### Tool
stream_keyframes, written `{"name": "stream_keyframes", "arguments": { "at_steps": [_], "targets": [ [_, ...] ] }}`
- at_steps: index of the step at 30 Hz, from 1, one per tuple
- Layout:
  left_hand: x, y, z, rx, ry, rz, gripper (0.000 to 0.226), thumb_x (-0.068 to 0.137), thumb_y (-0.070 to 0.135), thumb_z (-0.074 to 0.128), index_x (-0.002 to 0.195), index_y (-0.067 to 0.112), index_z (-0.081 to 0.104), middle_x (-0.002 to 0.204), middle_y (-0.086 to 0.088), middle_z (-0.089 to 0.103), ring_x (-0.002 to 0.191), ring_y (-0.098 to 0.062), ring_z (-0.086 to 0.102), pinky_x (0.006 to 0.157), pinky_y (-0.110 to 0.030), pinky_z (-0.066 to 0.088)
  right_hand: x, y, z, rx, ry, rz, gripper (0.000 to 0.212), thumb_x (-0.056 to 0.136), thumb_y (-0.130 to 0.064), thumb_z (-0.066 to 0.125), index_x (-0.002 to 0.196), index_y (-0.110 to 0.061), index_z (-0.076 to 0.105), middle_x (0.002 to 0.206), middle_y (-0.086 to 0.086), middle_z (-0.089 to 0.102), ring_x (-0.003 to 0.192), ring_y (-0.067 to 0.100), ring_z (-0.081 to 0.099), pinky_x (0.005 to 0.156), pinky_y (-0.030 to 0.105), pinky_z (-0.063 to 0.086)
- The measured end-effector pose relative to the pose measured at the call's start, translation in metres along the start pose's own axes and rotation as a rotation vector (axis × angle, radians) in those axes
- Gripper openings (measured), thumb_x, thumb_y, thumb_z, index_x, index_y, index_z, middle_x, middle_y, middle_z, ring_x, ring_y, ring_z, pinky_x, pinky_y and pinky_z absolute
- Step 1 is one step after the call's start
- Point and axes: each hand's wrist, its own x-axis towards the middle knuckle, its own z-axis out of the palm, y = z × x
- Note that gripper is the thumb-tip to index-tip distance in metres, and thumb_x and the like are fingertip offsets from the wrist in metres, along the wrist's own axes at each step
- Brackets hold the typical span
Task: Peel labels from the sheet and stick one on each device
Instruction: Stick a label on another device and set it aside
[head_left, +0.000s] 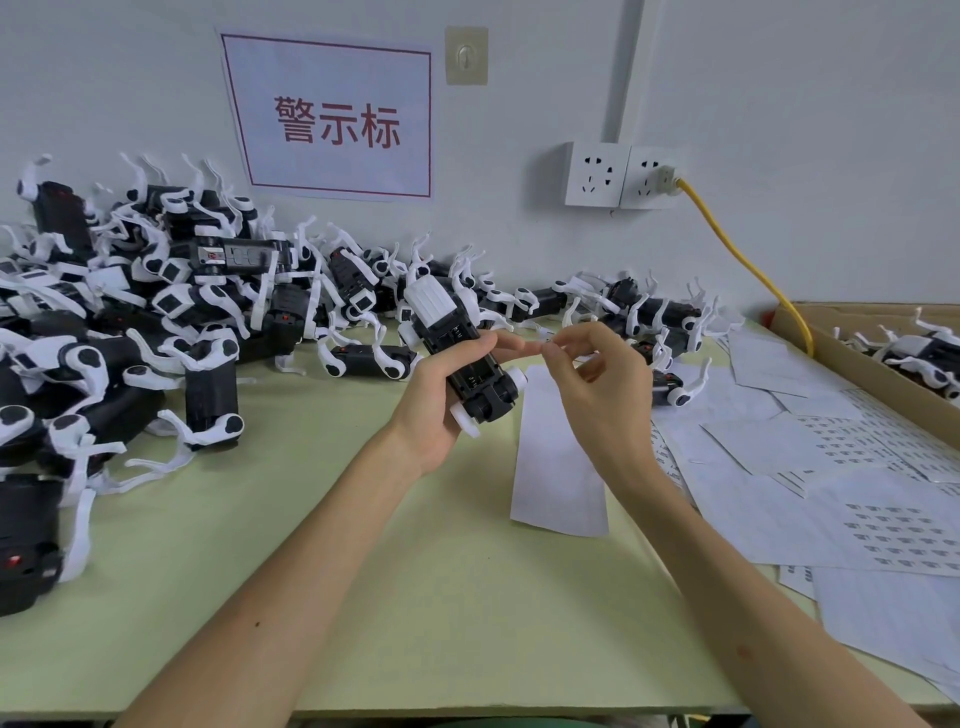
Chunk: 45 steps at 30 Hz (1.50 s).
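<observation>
Device (474, 378) gripped in our left hand (434, 410); our right hand (602, 400) pinches what seems a label (546, 344); we should press it down flat, unwrinkled.

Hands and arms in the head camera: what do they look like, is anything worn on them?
Bare throughout: no gloves, rings or watch on the left hand or right hand, and no sleeves in view. The left forearm has a small mole, the right forearm a faint mark.
</observation>
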Motion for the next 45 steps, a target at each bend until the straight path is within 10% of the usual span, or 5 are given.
{"name": "stream_keyframes", "arguments": {
  "at_steps": [13,20,26,34,45],
  "targets": [
    [0.003,0.001,-0.001,0.039,0.04,-0.041,0.025,0.083,0.045,0.068,0.089,0.023,0.077,0.12,-0.009,0.075,0.095,-0.026,0.063,0.071,-0.037,0.034,0.003,0.003,-0.002,-0.015,-0.075,0.047,0.015,0.091,-0.016,0.072,0.079,-0.023,0.067,0.085,-0.009,0.069,0.054,0.007,0.046,0.056,0.016,0.035],
    [0.008,-0.006,-0.007,0.056,0.126,-0.081,0.039,0.091,0.056,0.06,0.093,0.021,0.077,0.105,-0.004,0.074,0.097,-0.023,0.072,0.087,-0.041,0.051,-0.003,-0.003,0.0,0.014,-0.185,-0.025,0.009,0.09,-0.024,0.074,0.096,-0.027,0.068,0.09,-0.014,0.068,0.067,0.004,0.057,0.064,0.015,0.041],
    [0.012,-0.012,-0.007,-0.035,0.131,-0.123,0.07,0.089,0.075,0.052,0.118,0.013,0.07,0.132,-0.015,0.068,0.124,-0.038,0.064,0.118,-0.057,0.036,-0.011,0.003,0.008,-0.084,-0.467,-0.098,0.096,0.071,-0.044,0.086,0.15,-0.031,0.033,0.129,-0.027,0.055,0.112,-0.002,0.055,0.09,0.011,0.039],
    [0.013,-0.01,-0.008,0.075,0.129,-0.158,0.079,0.092,0.083,0.029,0.129,0.027,0.07,0.119,0.003,0.073,0.1,-0.027,0.073,0.082,-0.037,0.055,-0.011,0.002,0.006,-0.104,-0.322,-0.141,0.095,0.078,-0.047,0.075,0.158,-0.038,0.024,0.138,-0.014,0.054,0.13,0.007,0.049,0.111,0.043,0.041],
    [0.013,-0.014,0.001,0.21,0.065,-0.02,0.081,0.091,0.082,0.026,0.136,0.027,0.065,0.112,-0.001,0.075,0.105,-0.021,0.068,0.095,-0.042,0.052,-0.012,0.001,0.007,-0.064,-0.12,-0.217,0.091,0.077,-0.049,0.074,0.155,-0.042,0.028,0.126,-0.024,0.058,0.11,0.0,0.056,0.085,0.024,0.047]
  ]
}}
